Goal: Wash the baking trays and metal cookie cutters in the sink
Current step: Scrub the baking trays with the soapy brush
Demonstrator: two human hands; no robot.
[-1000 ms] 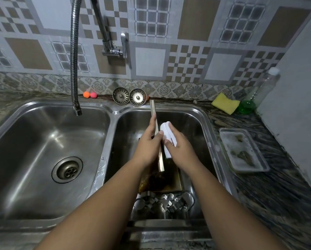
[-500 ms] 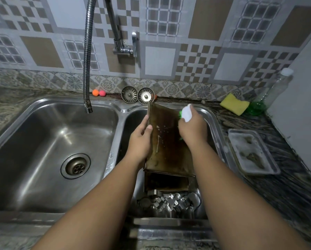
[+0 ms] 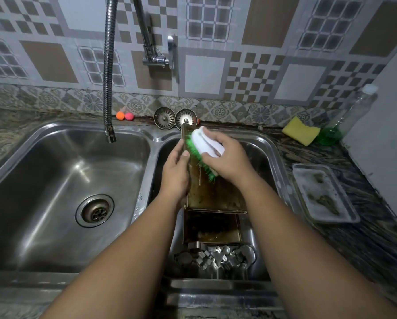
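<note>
Brown-stained baking tray (image 3: 215, 194), centre frame, is standing gripped by the left hand (image 3: 174, 176); the right hand (image 3: 229, 157) is clutching the brush (image 3: 206, 143) against it. Hard scrubbing risks the tray slipping.

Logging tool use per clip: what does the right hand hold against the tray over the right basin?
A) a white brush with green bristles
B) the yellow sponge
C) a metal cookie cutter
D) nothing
A: the right hand grips the brush, white-bodied with green bristles, against the baking tray. The yellow sponge lies on the counter.
</note>
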